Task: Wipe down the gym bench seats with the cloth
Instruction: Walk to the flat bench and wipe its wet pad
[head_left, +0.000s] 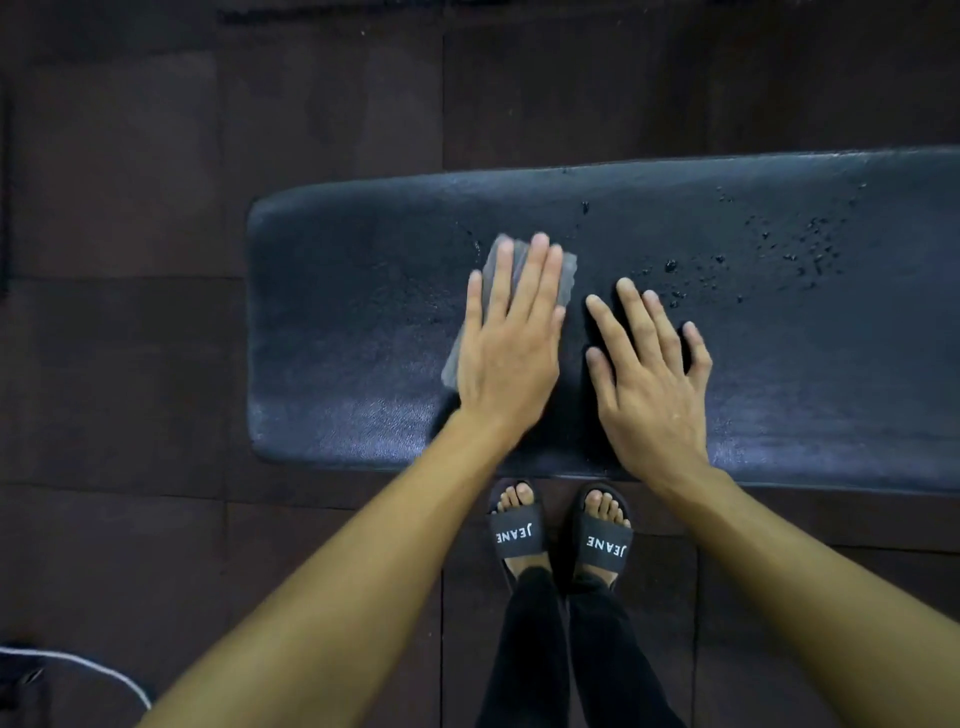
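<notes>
Presses the grey cloth (569, 278) flat onto the black bench seat (337, 312) with the left hand (506, 358), fingers straight and close together, curled round nothing. Keeps the cloth left of the pad's middle, mostly under the palm, edges showing past the fingertips and along the little-finger side. Rests the right hand (652, 384) just beside it on bare vinyl, fingers straight and spread, apart from the cloth. Water droplets (779, 254) scattered further right on the pad. Black slides (519, 535) on dark floor tiles (130, 182) below.
</notes>
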